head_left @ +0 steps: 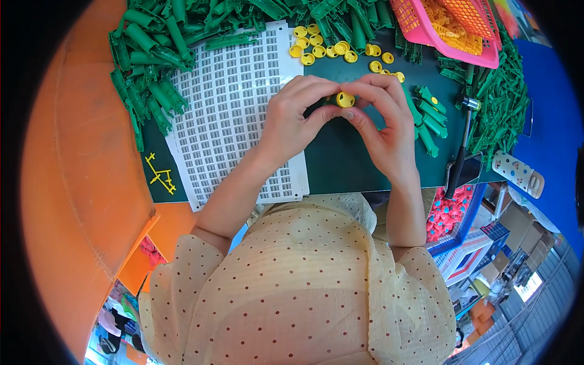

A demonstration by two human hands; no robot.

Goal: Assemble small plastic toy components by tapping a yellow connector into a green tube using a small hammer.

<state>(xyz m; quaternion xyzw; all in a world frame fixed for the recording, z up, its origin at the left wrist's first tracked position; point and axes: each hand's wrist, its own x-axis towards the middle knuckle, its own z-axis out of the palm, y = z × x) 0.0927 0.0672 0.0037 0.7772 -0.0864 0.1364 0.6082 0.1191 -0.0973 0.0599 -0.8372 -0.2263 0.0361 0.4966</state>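
Note:
Above the dark green tabletop, my two hands meet fingertip to fingertip. Between them is a round yellow cap [345,99] with dark holes, which seems to sit on the end of a green plastic piece mostly hidden by my fingers. My left hand [291,115] is closed on the piece from the left. From the right, the thumb and fingers of my right hand [392,131] pinch the cap. Several loose yellow caps [307,59] lie just beyond my hands. Right of my right hand lies a small group of green plastic pieces [433,118], one showing a yellow cap.
A white sheet of printed labels [225,109] lies under my left forearm. Green parts [149,55] heap along the far and left sides, more [496,103] at right. A pink basket [426,27] holds yellow parts. A hammer [464,137] and yellow sprue [159,174] lie near the edges.

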